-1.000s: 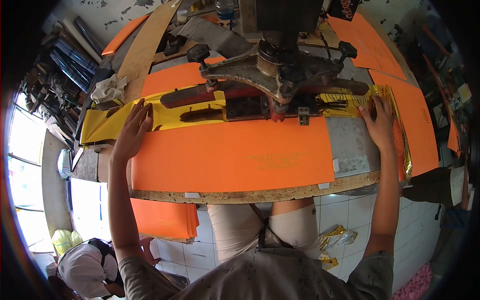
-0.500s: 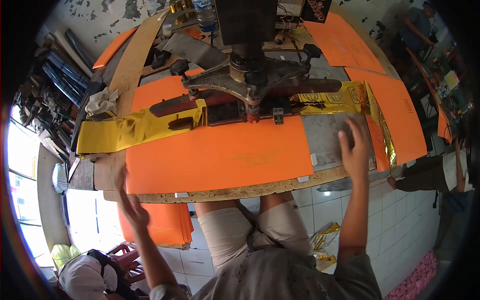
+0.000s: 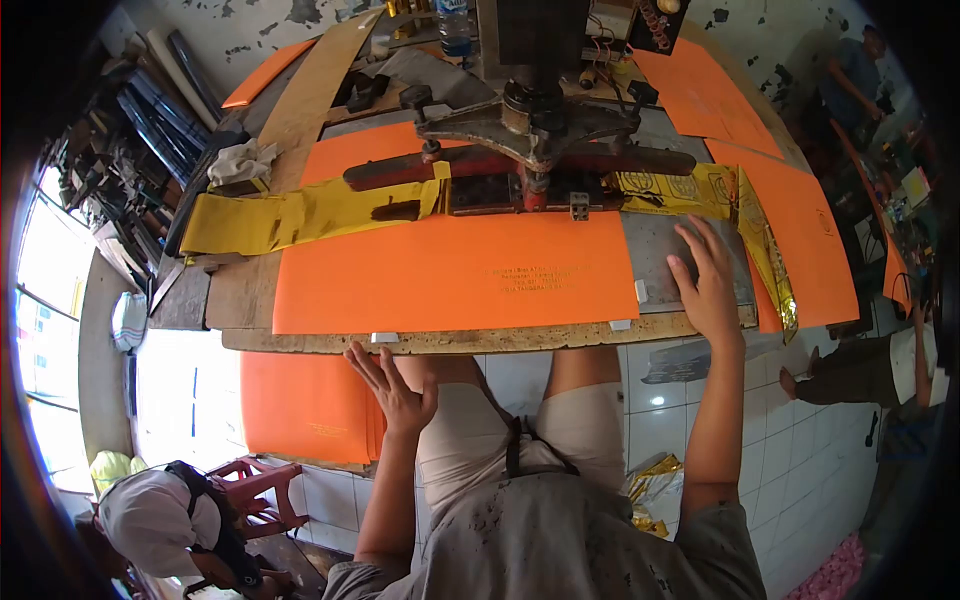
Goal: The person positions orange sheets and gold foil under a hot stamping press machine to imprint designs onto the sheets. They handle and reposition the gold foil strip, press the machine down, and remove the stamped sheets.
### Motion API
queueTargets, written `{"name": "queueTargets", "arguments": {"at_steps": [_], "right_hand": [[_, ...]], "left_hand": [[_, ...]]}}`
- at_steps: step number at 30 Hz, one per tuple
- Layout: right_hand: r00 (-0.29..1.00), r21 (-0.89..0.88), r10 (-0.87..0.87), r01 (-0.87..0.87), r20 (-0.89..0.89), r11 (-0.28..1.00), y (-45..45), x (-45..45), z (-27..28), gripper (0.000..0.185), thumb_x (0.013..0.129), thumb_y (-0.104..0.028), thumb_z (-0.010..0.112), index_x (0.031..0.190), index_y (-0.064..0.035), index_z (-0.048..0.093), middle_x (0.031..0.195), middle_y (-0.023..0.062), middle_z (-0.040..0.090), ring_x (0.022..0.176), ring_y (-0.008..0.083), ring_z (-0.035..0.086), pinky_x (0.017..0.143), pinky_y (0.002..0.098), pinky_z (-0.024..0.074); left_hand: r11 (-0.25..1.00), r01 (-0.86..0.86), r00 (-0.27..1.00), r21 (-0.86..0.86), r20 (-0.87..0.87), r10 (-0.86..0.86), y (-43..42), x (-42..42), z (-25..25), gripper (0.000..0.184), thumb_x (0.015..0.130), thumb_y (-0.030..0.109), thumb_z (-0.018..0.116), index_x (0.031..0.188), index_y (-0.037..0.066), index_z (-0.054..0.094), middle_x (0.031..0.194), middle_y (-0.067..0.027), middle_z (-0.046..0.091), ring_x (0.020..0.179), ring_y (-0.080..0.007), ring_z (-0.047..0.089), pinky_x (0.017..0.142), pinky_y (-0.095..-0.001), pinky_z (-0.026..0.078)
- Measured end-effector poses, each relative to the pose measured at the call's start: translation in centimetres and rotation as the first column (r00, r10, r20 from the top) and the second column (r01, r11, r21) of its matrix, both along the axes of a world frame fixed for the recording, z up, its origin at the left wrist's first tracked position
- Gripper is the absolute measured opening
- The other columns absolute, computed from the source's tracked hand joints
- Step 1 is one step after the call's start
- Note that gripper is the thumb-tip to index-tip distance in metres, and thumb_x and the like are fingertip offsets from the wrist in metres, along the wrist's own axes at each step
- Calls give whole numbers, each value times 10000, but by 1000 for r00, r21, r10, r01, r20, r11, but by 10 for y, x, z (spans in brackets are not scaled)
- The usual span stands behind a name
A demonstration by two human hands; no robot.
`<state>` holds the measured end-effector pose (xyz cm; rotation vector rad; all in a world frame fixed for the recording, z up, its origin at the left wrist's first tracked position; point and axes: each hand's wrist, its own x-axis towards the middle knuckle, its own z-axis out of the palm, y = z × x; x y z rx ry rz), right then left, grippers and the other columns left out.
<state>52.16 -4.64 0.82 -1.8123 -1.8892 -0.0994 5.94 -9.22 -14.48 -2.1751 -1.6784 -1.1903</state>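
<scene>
While our right hand was spread over the grey plate, with its fingers apart, we could not tell whether it touched the surface. Our left hand was at the front edge of the wooden board, fingers slightly parted and thumb out to the side; we could not tell whether the tips met the wood. Ahead of us the orange sheet lay flat on the board, small gold lettering on its right part, its far portion passing beneath the press. White tabs sat along its front edge and just beside its right one. Yellow-gold foil stretched out on both sides of the press, its right end bent toward us. Below the board, on our left, we had a stack of orange sheets, near a red stool and a stooping person.
</scene>
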Motion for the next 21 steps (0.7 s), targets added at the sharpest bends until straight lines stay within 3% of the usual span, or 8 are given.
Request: {"name": "queueTargets", "arguments": {"at_steps": [7, 13, 17, 18, 21], "right_hand": [[1000, -39, 12, -11, 20, 999, 29, -8, -6, 454, 1054, -361, 565, 1428, -103, 565, 1582, 165, 408, 1483, 374, 352, 1214, 503, 310], [1000, -58, 5, -5, 8, 998, 39, -10, -20, 499, 1071, -393, 511, 1432, -52, 559, 1555, 179, 456, 1483, 353, 360, 1230, 497, 274], [999, -54, -19, 21, 38, 998, 39, -16, -24, 525, 1082, -398, 477, 1430, -14, 555, 1544, 156, 478, 1468, 335, 386, 1227, 483, 274], [998, -62, -34, 36, 48, 997, 39, -18, -23, 526, 1084, -398, 471, 1430, -11, 556, 1541, 150, 483, 1461, 334, 395, 1225, 481, 278], [998, -61, -50, 52, 32, 997, 36, -23, -23, 514, 1086, -387, 471, 1420, -8, 565, 1514, 145, 507, 1434, 329, 425, 1217, 480, 288]], "left_hand": [[1000, 20, 998, 5, 56, -20, -6, 8, 12, 877, 973, 411, 607, 1658, 103, 154, 1674, -347, 40, 1536, -578, 26, 1202, -697, 123], [997, 65, 976, -31, 209, -57, -29, 26, 29, 828, 1005, 441, 547, 1637, 37, 197, 1675, -343, 71, 1557, -525, 65, 1220, -652, 138], [984, 177, 922, -31, 356, -154, -55, 44, 23, 771, 1013, 329, 544, 1631, 15, 205, 1667, -348, 113, 1545, -526, 145, 1230, -593, 183], [979, 191, 922, -70, 356, -154, -64, 49, 26, 701, 1000, 217, 553, 1609, 10, 274, 1652, -307, 237, 1534, -488, 230, 1231, -539, 231], [883, 365, 848, -294, 497, -185, -83, 54, 20, 640, 982, 145, 562, 1571, 6, 355, 1625, -248, 342, 1505, -429, 327, 1211, -492, 292]]}}
